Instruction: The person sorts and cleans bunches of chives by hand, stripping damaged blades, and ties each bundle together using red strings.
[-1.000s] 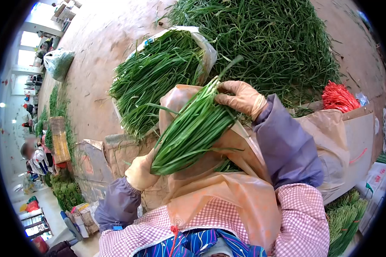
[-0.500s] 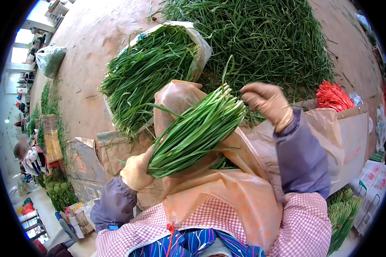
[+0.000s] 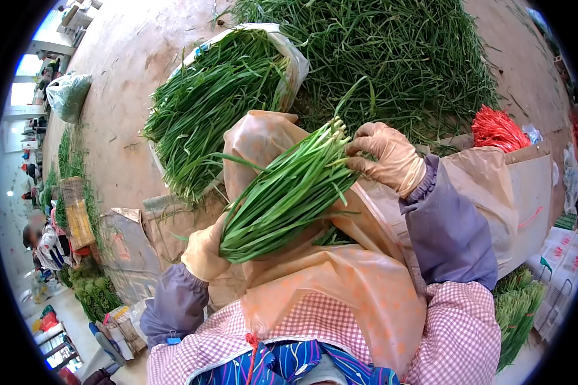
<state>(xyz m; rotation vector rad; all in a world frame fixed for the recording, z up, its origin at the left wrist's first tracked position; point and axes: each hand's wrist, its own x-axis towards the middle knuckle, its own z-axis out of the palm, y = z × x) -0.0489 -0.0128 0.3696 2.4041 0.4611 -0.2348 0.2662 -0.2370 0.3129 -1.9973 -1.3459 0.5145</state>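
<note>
Left hand [image 3: 205, 251] — partly hidden by leaves [image 3: 253, 228] — grips green bundle [image 3: 286, 186]; right hand [image 3: 390, 159] curled at stem ends [image 3: 338, 133], hold unclear.

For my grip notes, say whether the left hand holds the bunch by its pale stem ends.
No, the left hand grips the leafy end; the pale stem ends are by the right hand.

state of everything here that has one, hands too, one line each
left hand: gloved, closed around the bunch's leafy end
right hand: gloved, fingers bent at its pale ends; grip unclear
green bunch: held slanting, no tie visible
white bag: open, filled with greens
large green heap: loose, spread on the floor
red strands: gathered in a pile
orange-tinted apron: creased, draped over the lap
</note>
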